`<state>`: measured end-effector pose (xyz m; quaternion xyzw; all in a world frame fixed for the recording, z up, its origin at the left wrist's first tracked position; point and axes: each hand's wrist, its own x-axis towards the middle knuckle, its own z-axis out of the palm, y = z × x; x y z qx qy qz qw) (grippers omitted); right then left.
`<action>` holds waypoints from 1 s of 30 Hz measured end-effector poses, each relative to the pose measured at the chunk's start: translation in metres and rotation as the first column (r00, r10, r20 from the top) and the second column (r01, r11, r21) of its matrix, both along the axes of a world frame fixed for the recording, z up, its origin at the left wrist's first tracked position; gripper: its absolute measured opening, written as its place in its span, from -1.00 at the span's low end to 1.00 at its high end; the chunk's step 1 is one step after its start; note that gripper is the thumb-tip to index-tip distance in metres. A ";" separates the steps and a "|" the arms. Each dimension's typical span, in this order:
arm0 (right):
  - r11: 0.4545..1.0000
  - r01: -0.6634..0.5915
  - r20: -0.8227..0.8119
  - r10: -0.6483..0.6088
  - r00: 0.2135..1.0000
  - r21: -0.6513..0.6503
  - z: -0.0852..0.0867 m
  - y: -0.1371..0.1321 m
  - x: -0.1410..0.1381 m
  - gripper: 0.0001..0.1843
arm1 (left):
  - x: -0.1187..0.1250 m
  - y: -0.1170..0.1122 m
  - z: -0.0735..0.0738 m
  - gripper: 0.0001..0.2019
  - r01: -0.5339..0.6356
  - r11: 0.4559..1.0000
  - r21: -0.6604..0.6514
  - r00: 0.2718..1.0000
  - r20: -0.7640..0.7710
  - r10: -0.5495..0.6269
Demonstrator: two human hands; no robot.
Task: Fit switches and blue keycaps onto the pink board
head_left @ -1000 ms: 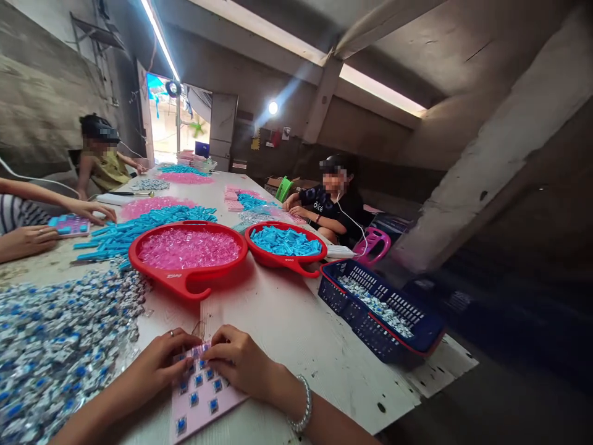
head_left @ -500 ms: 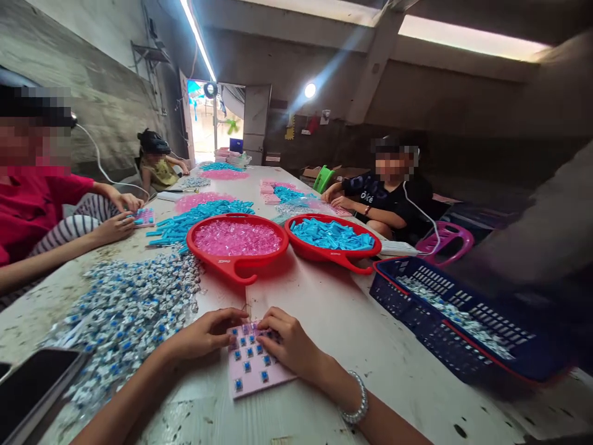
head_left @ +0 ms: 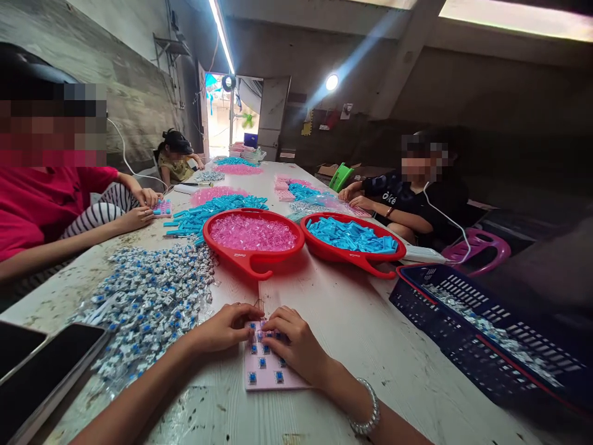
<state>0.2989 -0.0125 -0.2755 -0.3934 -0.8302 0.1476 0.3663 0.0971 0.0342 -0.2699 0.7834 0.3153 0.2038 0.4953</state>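
Note:
A square pink board [head_left: 259, 378] lies flat on the table in front of me, with several blue-topped switches [head_left: 262, 362] set in it. My left hand [head_left: 227, 329] is at the board's upper left corner, fingers curled and thumb against the edge. Over the board's upper right part bends my right hand [head_left: 296, 346], its fingertips drawn together near the top rows. Whatever small part those fingertips may pinch is hidden. Left of my forearm spreads a heap of loose white and blue switches [head_left: 152, 296].
Beyond the board stand a red basin [head_left: 252, 256] of clear pink pieces and a red basin [head_left: 354, 254] of blue sticks. A dark blue basket [head_left: 463, 334] holds pale pieces at right. Phones [head_left: 55, 371] lie at left. Other people sit along both sides.
The view has swung left, so everything sits farther right. The board looks straighter now. Both hands stay at its top, the right one covering more switches.

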 end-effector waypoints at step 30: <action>0.983 -0.127 0.179 0.102 0.979 0.130 0.003 -0.010 0.001 -0.78 | 0.015 -0.002 -0.019 -0.72 -0.183 0.983 -0.006 0.982 -0.037 0.183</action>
